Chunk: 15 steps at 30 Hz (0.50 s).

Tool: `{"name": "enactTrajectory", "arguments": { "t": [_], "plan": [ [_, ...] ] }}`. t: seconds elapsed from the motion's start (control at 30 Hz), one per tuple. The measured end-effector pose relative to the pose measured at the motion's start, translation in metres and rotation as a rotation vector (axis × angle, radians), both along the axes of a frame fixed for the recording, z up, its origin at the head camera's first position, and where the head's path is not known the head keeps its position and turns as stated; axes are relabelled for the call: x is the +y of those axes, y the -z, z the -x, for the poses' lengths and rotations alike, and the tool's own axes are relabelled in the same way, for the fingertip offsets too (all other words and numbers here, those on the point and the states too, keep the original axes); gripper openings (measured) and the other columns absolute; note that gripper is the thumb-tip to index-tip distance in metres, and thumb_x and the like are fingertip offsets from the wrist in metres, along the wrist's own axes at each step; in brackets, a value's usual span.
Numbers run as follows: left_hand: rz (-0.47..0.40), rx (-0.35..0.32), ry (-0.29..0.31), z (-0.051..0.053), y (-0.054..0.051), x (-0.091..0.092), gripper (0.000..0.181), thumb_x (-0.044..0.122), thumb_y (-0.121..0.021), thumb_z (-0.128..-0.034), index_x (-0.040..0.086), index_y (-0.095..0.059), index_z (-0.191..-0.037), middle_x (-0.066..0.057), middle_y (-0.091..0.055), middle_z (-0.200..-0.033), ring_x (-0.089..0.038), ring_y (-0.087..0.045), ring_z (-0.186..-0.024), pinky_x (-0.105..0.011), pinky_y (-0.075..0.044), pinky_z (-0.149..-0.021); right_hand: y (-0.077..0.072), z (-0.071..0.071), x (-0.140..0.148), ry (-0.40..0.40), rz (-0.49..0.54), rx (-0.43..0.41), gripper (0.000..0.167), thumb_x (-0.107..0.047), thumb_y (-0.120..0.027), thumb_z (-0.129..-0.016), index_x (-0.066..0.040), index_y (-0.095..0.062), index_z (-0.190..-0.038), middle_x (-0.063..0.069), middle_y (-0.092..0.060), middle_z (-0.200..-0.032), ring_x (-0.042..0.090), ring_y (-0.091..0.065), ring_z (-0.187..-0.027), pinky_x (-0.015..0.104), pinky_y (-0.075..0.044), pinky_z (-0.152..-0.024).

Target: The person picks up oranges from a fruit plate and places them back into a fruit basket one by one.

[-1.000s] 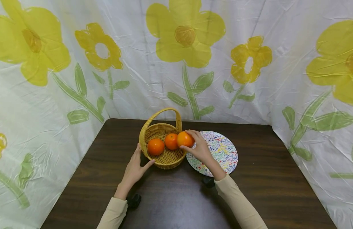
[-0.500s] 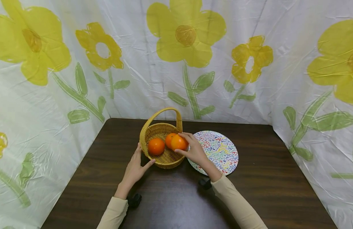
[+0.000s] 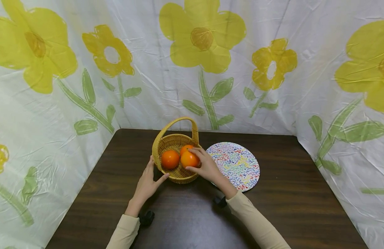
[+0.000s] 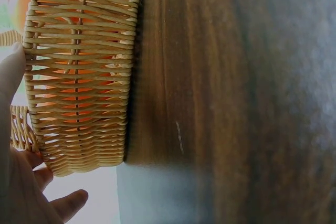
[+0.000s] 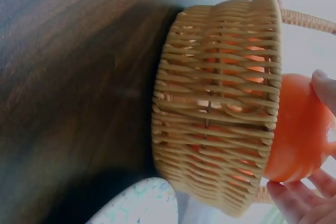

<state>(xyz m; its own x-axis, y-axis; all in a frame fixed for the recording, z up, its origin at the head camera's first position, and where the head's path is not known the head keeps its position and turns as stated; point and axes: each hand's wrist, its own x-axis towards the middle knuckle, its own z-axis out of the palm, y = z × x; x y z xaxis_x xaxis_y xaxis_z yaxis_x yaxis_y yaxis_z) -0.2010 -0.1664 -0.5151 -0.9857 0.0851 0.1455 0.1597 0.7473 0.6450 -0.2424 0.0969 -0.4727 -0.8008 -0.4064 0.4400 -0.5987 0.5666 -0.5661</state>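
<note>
My right hand (image 3: pixel 209 168) holds an orange (image 3: pixel 188 160) between its thumb and fingers, inside the top of a round wicker basket (image 3: pixel 182 180). In the right wrist view, this orange (image 5: pixel 299 129) bulges above the rim, with fingertips and thumb on opposite sides of it. Another orange (image 3: pixel 170 159) lies in the basket's left part, and a third orange (image 3: pixel 185 148) is partly hidden behind the held one. At the basket's left side, my left hand (image 3: pixel 146 184) rests with fingers straight and spread, its thumb touching the front rim.
A round plate or mat (image 3: pixel 238 162) with multicoloured squiggles lies right of the basket on the dark wood table (image 3: pixel 291 193). The basket's arched handle (image 3: pixel 178 119) rises over it. A flower-print curtain (image 3: pixel 148 97) hangs behind the table.
My right hand has carried the orange left and down from the basket's right rim into the basket, beside the other two. The left hand has stayed at the basket.
</note>
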Motion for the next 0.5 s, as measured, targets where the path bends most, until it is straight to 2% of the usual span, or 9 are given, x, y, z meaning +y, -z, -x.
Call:
{"name": "enactTrajectory", "arguments": {
  "t": [0.2,0.5],
  "plan": [
    [0.003,0.001,-0.001,0.0002,-0.0007,0.0,0.097,0.066,-0.054,-0.08,0.023,-0.002,-0.15,-0.001,-0.001,-0.156,-0.034,-0.017,-0.14,-0.06,-0.025,-0.104,0.001,0.0,-0.0049,-0.014,-0.004,0.005,0.063,-0.036,-0.077,-0.075,-0.013,-0.053,-0.129,0.008,-0.05,-0.127,0.026,-0.053,-0.113,0.041,-0.048,-0.091],
    [0.007,0.008,-0.001,0.0009,0.0009,-0.0001,0.097,0.065,-0.054,-0.0806,0.021,-0.003,-0.151,-0.002,-0.002,-0.156,-0.035,-0.018,-0.139,-0.06,-0.025,-0.104,0.0051,-0.0006,-0.0106,-0.01,-0.066,-0.015,0.064,-0.039,-0.076,-0.075,-0.016,-0.053,-0.129,0.006,-0.05,-0.127,0.025,-0.052,-0.114,0.042,-0.048,-0.091]
  ]
}}
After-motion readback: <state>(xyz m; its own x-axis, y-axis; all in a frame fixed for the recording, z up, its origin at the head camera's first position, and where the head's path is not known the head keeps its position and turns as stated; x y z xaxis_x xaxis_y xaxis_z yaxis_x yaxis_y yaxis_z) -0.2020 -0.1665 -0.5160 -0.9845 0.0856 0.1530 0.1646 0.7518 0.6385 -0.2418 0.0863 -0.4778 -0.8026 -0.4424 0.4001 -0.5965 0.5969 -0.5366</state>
